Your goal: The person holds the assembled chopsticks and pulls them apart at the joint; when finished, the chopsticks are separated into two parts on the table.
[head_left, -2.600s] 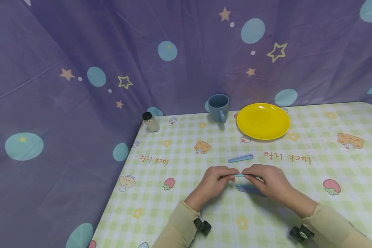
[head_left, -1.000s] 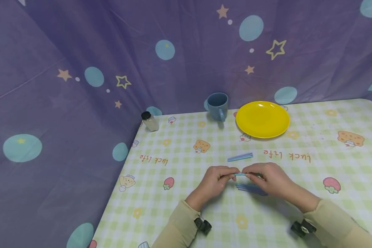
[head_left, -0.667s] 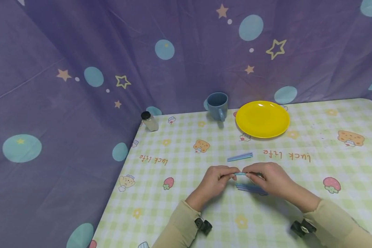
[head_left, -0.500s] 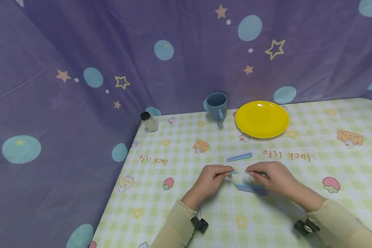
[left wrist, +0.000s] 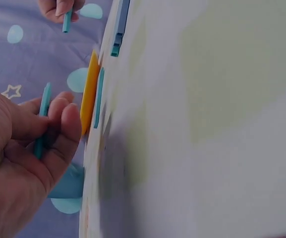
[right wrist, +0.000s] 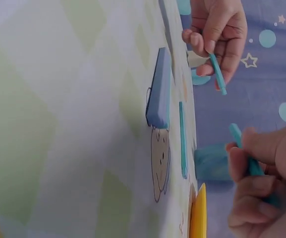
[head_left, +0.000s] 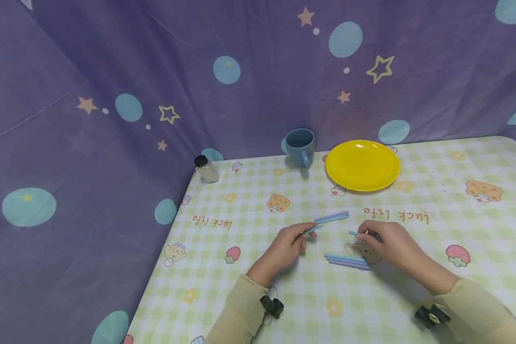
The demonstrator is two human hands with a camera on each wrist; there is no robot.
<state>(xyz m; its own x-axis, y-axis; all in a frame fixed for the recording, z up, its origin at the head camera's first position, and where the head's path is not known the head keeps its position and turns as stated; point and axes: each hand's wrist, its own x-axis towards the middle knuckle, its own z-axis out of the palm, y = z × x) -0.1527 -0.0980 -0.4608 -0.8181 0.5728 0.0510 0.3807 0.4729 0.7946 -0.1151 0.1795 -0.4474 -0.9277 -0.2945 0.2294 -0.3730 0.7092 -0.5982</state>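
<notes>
In the head view my left hand point(head_left: 285, 246) pinches a short teal stick point(head_left: 313, 229) between thumb and fingers, its tip pointing at the far row of sticks point(head_left: 332, 217). My right hand point(head_left: 391, 241) pinches another short teal stick point(head_left: 353, 233), mostly covered by the fingers. A gap separates the two held sticks. Nearer the body, a second row of blue, purple and teal sticks point(head_left: 347, 262) lies on the cloth. From the left wrist, the teal stick point(left wrist: 44, 106) shows raised over the table; the right wrist view has the right hand's stick point(right wrist: 252, 166) angled through the fingers.
At the back of the checked tablecloth point(head_left: 241, 306) stand a blue mug point(head_left: 300, 148) and a yellow plate point(head_left: 363, 165). A small black-capped jar point(head_left: 207, 169) is at the back left corner. A purple star-patterned curtain point(head_left: 258, 95) hangs directly behind the table.
Earlier both hands met fingertip to fingertip on teal; now they have drawn apart, each with a teal stick. The left hand moved left and slightly away from the body, the right hand right.
</notes>
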